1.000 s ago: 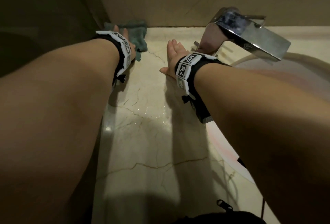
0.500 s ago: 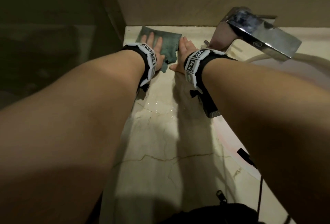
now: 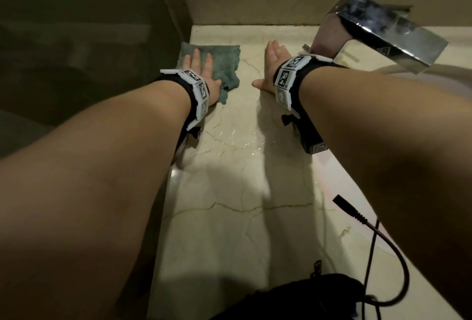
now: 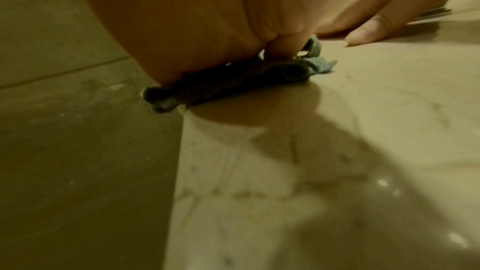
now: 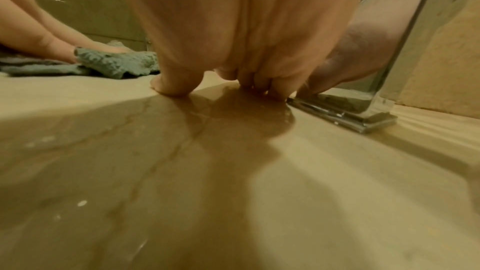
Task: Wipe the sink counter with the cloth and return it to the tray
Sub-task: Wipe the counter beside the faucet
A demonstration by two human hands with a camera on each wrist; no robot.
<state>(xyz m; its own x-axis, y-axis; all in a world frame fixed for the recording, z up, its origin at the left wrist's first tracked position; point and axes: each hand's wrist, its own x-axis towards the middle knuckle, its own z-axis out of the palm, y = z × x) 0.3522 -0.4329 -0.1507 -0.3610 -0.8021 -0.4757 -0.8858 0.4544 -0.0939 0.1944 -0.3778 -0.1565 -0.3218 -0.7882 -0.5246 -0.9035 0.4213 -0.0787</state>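
Note:
A teal-green cloth point(image 3: 224, 62) lies spread at the far left corner of the beige marble counter point(image 3: 229, 217). My left hand point(image 3: 201, 69) presses flat on the cloth with straight fingers; the left wrist view shows the cloth point(image 4: 309, 67) bunched under the palm at the counter's left edge. My right hand point(image 3: 272, 64) rests flat on the bare counter just right of the cloth, beside the tap's base. The right wrist view shows the right hand's fingertips point(image 5: 259, 85) touching the stone and the cloth point(image 5: 116, 65) off to the left. No tray is in view.
A chrome tap point(image 3: 378, 28) rises at the back right, its base point(image 5: 345, 114) close to my right fingers. The white basin point(image 3: 434, 82) lies to the right. Water droplets point(image 3: 245, 143) glisten mid-counter. A black cable point(image 3: 370, 230) and dark bag point(image 3: 306, 299) sit at the near edge.
The left hand with the cloth has slid back left to the counter's edge. The right hand has stayed flat near the tap, so the gap between the hands has widened.

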